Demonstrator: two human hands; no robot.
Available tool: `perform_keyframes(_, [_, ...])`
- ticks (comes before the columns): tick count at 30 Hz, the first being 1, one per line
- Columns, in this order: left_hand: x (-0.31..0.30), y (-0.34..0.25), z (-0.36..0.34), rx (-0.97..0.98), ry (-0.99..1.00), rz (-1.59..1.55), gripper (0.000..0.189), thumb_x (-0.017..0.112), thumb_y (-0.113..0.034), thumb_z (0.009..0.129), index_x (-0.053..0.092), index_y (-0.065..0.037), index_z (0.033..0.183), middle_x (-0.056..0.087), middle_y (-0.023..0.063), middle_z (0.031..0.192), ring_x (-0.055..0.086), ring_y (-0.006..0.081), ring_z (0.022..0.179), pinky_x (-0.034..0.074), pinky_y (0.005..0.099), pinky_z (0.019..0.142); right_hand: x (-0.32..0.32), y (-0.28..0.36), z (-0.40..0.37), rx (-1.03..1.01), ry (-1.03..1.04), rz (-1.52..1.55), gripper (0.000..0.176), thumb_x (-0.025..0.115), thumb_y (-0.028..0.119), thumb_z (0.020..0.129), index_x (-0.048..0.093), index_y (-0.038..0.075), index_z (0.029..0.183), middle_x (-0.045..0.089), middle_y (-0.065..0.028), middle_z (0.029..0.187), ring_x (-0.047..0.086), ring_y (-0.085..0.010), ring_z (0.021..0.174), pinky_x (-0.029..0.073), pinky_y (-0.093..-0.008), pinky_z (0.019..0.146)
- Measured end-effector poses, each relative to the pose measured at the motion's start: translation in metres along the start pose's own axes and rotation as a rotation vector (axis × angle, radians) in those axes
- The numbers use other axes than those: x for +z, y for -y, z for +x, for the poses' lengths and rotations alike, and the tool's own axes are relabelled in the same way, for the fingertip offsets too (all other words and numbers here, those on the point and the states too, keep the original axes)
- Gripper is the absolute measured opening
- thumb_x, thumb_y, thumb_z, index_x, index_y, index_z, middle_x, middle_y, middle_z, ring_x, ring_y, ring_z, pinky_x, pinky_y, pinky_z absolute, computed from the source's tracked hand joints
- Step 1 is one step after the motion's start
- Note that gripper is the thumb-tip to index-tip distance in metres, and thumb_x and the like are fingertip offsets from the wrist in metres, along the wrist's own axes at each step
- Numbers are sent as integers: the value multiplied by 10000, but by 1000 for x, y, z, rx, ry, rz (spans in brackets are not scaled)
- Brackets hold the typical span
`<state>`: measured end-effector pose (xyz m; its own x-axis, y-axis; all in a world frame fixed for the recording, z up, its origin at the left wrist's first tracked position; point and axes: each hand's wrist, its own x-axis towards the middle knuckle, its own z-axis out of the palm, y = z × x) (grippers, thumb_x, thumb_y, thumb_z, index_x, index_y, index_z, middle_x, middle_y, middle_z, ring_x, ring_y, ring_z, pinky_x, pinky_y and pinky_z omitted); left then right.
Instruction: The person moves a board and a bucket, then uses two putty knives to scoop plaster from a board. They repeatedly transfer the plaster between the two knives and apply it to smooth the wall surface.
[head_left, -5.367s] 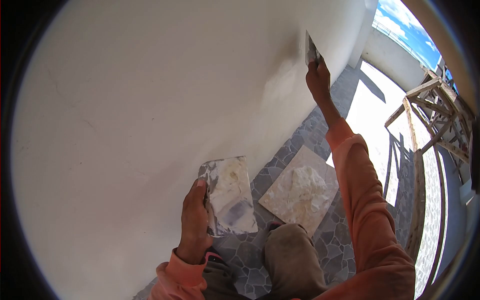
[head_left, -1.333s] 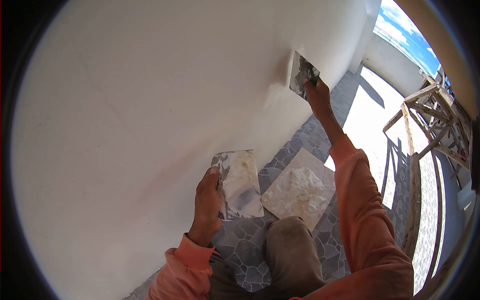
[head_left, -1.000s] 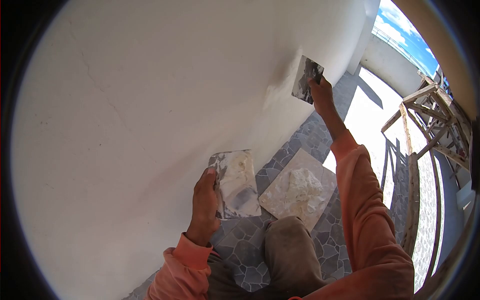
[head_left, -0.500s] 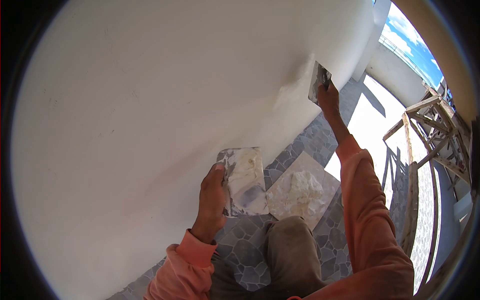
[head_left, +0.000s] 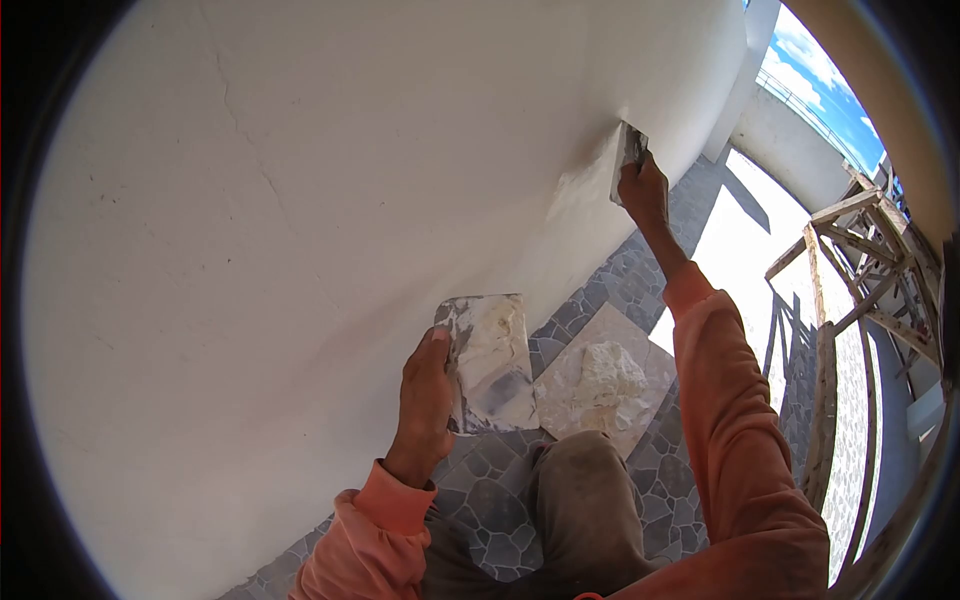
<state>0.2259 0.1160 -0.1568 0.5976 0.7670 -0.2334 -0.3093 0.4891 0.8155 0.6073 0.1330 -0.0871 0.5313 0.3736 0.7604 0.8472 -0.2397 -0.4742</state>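
Note:
My left hand [head_left: 425, 390] grips the left edge of a flat rectangular plastering hawk [head_left: 495, 365], whose face is smeared with whitish plaster. Its thumb shows on top; the other fingers are hidden beneath. Out at full reach, my right hand [head_left: 645, 192] is closed round the handle of a plastering trowel [head_left: 627, 160]. The trowel's blade lies against or very close to the white wall [head_left: 330, 190], beside a pale, wet-looking patch. On the floor between my arms, a mound of white plaster [head_left: 605, 383] rests on a square board [head_left: 648, 372].
Grey stone-patterned tiles [head_left: 495, 505] cover the floor along the wall's foot. A rough wooden trestle [head_left: 850, 235] stands at the right, with sunlit floor [head_left: 725, 250] beside it. My bent knee [head_left: 585, 480] is just below the board. A low wall [head_left: 790, 145] closes the far end.
My right hand has moved slightly left with the trowel, and its blade has turned more edge-on towards the wall. My left hand and the hawk have barely moved.

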Motion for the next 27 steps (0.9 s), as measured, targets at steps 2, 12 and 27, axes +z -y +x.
perform_keyframes(2, [-1,2,1,9,10,-8,362,363,-279,1035,544,-10,1197,588,78,1117,553,163,1006,448,312,912,0,2,1,3,3,10,272,468,167,881,565,-28,1044,651,-272,848,647,-448,813,511,-501,749])
perform_keyframes(12, [-1,4,0,30,48,-46,342,376,-254,1027,546,-6,1190,595,74,1100,556,161,998,446,306,915,7,4,7,-1,55,-44,289,474,109,846,545,-64,1066,632,-301,1013,623,-472,935,501,-518,832])
perform_keyframes(27, [-5,8,2,25,7,-17,324,377,-262,1026,557,-28,1160,592,53,1039,576,153,939,488,314,824,-1,13,30,282,73,-148,343,512,55,775,526,-65,1097,591,-271,1138,586,-441,1075,476,-492,935])
